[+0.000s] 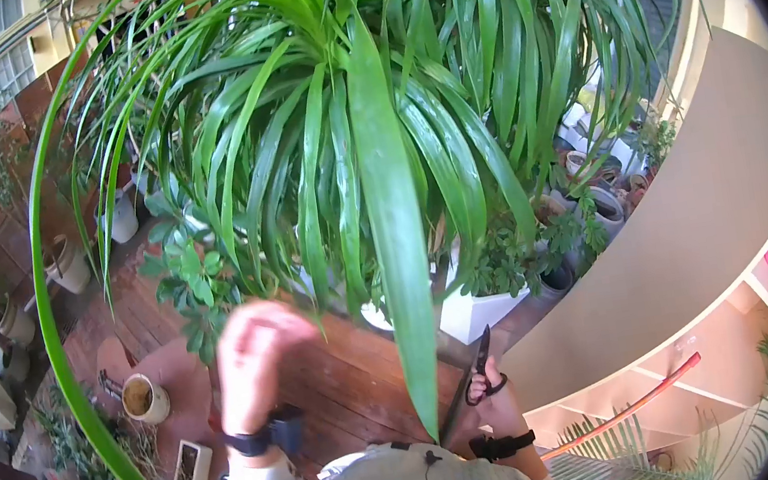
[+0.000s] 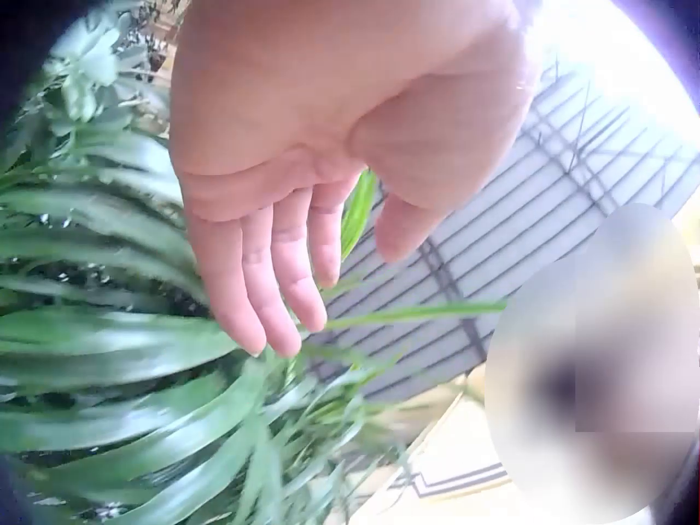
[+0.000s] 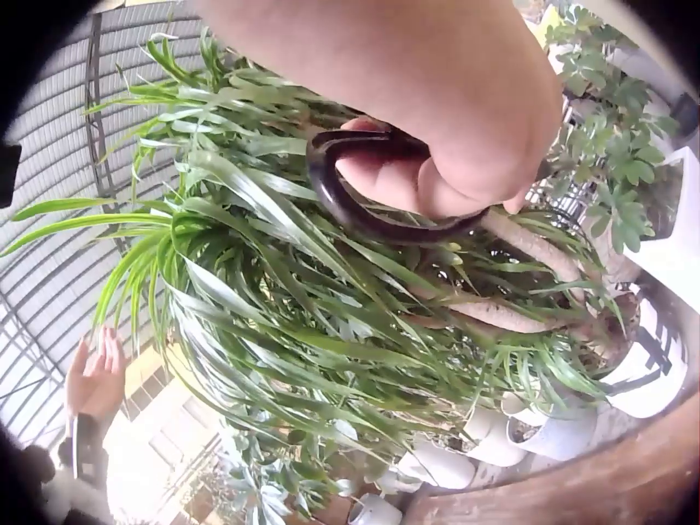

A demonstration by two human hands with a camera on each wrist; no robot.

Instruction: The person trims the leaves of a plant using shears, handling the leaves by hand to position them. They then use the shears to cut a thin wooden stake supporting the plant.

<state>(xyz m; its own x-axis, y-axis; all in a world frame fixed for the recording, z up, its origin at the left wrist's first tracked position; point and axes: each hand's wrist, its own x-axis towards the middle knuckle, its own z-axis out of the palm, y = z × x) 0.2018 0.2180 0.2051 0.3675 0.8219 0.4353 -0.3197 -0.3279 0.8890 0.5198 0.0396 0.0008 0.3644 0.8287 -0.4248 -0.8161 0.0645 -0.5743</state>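
A large plant with long strap-like green leaves (image 1: 287, 106) fills the upper middle of the head view. One broad leaf (image 1: 394, 229) hangs close in front of the camera. My left hand (image 1: 262, 360) is raised at the plant's lower left side, blurred in the head view. Its fingers (image 2: 287, 257) are loosely extended and hold nothing in the left wrist view; a narrow leaf (image 2: 416, 314) passes behind them. Lower right, my right hand (image 1: 497, 403) grips black-handled scissors (image 1: 484, 349), dark blades pointing up. A loop of their handle (image 3: 328, 181) shows around the fingers in the right wrist view.
White pots (image 1: 481, 313) stand under the plant. A curved beige wall (image 1: 638, 234) bounds the right side. Several potted plants, a small round pot (image 1: 145, 399) and a rectangular planter (image 1: 191, 471) are at left. Reddish-brown boards (image 1: 354, 372) cover the floor.
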